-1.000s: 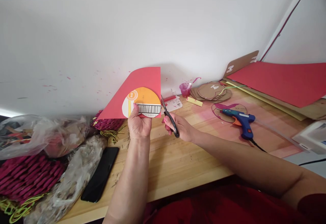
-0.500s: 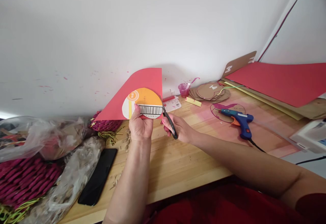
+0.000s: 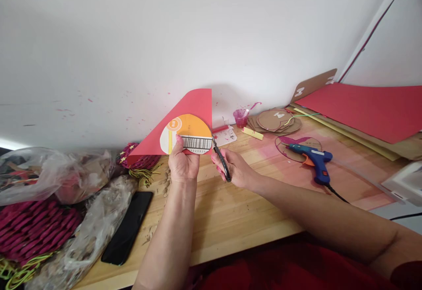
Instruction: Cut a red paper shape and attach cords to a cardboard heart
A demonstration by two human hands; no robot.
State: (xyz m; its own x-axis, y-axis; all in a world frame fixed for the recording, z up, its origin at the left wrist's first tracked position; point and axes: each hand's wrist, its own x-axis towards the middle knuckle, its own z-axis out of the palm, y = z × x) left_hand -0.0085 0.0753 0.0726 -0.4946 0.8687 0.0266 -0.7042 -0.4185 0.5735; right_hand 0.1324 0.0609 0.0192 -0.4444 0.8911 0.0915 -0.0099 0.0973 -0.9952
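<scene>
Workbench [image 3: 231, 211] of wood, white wall [image 3: 165, 39]; left fingers [image 3: 179, 141] clamp paper [image 3: 194, 105], right fingers [image 3: 216, 157] scissors [image 3: 222, 161].

Wooden table [image 3: 231, 215], glue gun [image 3: 314, 160], black phone [image 3: 127, 226]

wall [image 3: 158, 39]: plain white, matte, small pink specks low down | worktop [image 3: 231, 211]: pale wood planks, back edge against the wall, pink stain toward its right end | right: white panel [image 3: 395, 48] behind a slanted dark red strip [image 3: 365, 38] | light: soft, even
</scene>
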